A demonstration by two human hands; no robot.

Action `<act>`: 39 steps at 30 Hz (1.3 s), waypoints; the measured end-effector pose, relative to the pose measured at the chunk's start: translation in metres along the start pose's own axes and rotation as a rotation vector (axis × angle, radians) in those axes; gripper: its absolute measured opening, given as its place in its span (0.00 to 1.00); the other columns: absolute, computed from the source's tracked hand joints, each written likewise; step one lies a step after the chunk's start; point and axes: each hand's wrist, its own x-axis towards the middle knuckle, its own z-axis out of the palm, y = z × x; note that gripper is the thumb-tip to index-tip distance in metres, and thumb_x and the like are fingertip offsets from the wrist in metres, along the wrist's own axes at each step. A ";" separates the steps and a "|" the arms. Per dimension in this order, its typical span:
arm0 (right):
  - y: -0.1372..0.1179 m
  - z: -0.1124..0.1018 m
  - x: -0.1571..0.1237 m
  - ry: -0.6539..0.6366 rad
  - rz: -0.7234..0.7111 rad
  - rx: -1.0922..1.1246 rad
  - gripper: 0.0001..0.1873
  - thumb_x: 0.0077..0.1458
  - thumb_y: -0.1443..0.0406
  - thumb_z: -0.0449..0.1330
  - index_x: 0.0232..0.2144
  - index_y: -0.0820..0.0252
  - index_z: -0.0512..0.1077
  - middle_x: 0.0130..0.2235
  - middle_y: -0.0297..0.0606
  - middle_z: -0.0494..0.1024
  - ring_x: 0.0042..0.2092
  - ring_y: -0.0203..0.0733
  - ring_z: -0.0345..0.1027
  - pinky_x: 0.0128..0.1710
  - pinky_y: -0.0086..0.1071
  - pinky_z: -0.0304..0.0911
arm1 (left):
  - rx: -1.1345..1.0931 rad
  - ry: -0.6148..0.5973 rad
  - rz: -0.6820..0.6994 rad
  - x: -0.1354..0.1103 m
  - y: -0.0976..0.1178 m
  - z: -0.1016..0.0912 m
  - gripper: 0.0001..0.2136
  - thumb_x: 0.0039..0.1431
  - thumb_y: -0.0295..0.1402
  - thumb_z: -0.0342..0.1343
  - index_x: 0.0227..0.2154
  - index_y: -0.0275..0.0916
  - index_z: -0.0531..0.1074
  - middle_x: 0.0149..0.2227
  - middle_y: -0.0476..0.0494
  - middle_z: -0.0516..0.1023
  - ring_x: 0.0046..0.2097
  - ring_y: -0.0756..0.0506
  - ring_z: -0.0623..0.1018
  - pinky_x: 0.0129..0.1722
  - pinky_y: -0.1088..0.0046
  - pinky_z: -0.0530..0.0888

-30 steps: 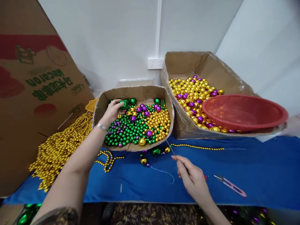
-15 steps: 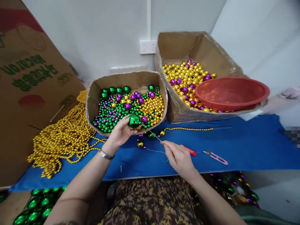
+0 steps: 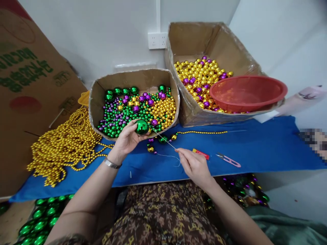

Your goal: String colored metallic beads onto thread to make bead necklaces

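My left hand [image 3: 127, 140] is closed on a large shiny green ball [image 3: 142, 127], held just in front of the near wall of a small cardboard box [image 3: 95, 98] full of green, gold and purple beads. My right hand [image 3: 193, 165] pinches a long thin needle [image 3: 165, 140] whose tip points up-left toward the green ball. A white thread [image 3: 170, 157] trails from it to a few strung balls [image 3: 150, 148] lying on the blue cloth [image 3: 255, 149].
A bigger box [image 3: 189, 115] of gold and purple balls stands at the right with a red basin [image 3: 246, 92] on it. Gold bead strands [image 3: 63, 146] pile at the left beside a leaning cardboard sheet [image 3: 28, 85]. Pink thread snips [image 3: 228, 160] and a red tool [image 3: 201, 153] lie on the cloth.
My left hand took a green ball from the back of the small box and brought it to the front edge. My right hand stayed on the needle, now aimed at the ball.
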 end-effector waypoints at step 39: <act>0.003 -0.003 0.000 -0.075 -0.056 -0.079 0.13 0.65 0.67 0.50 0.44 0.60 0.74 0.36 0.41 0.82 0.35 0.39 0.78 0.39 0.30 0.72 | 0.100 -0.126 -0.053 -0.007 -0.004 0.000 0.19 0.56 0.38 0.57 0.50 0.36 0.72 0.42 0.39 0.78 0.33 0.47 0.78 0.28 0.75 0.77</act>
